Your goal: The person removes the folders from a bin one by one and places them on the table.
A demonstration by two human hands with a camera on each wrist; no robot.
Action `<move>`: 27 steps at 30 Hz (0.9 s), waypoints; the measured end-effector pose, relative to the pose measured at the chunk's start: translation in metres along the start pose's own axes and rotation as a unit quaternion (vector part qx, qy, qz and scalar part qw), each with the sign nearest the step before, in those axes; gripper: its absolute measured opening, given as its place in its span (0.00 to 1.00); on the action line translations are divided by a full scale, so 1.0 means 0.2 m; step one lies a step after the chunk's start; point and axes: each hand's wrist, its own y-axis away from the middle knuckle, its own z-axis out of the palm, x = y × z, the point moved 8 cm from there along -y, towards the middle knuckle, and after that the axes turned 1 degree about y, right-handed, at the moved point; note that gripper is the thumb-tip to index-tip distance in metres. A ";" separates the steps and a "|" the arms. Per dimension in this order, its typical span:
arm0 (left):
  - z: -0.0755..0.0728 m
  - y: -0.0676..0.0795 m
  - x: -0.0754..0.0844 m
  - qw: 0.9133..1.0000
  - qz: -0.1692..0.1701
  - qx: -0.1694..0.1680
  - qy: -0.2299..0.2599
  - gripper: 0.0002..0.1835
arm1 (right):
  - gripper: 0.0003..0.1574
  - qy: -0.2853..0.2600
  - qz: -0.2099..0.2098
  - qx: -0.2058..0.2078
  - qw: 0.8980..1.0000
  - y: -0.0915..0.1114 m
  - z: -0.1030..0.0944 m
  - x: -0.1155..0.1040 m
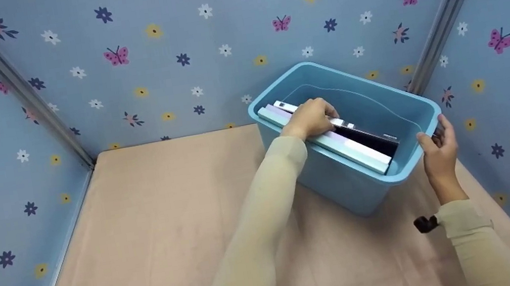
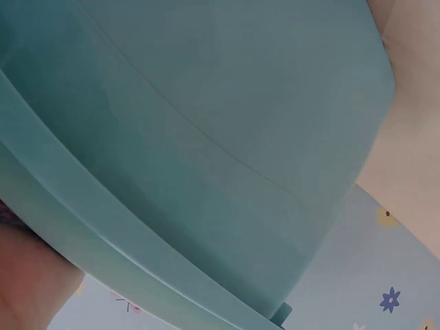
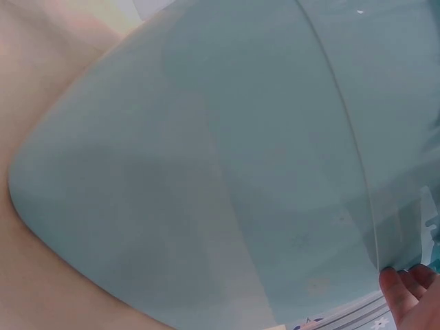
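Note:
A light blue plastic bin [image 1: 339,191] stands on the cloth-covered surface, turned at an angle. Inside, along its near wall, lean a pale mint-and-lilac flat box [image 1: 353,150] and a black-and-white flat box [image 1: 369,139] behind it. My left hand [image 1: 311,118] reaches over the near rim, its fingers curled over the top edge of the black-and-white box; the fingertips are hidden. My right hand [image 1: 439,149] grips the bin's right rim, thumb inside and fingers outside. In the right wrist view, fingers [image 3: 393,292] touch the bin's rim area; the left wrist view mostly shows the bin's outer wall [image 2: 227,110].
Blue flowered panels [image 1: 198,44] enclose the back and both sides, with grey metal posts [image 1: 453,4] at the corners. A beige cloth [image 1: 159,219] covers the surface, stretching left of the bin. The bin stands near the back right corner.

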 end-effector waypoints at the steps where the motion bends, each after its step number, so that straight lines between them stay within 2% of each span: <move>1: 0.00 0.00 0.00 1.000 0.001 -0.001 -0.003 0.14 | 0.47 -0.002 -0.001 0.001 1.000 0.00 0.00 0.00; 6: 0.01 -0.01 0.00 1.000 0.012 -0.002 -0.011 0.15 | 0.47 -0.024 -0.013 0.003 1.000 0.00 0.00 0.00; 11: 0.01 -0.01 0.01 1.000 0.023 0.002 -0.012 0.15 | 0.47 -0.018 -0.010 0.002 1.000 0.00 0.00 0.00; 20: -0.01 -0.01 0.02 0.998 0.040 0.026 -0.028 0.19 | 0.47 -0.007 -0.009 0.008 1.000 0.01 0.00 -0.01; 27: -0.04 0.00 0.04 0.995 0.071 0.044 -0.047 0.18 | 0.47 -0.007 -0.013 0.010 1.000 0.01 0.00 -0.02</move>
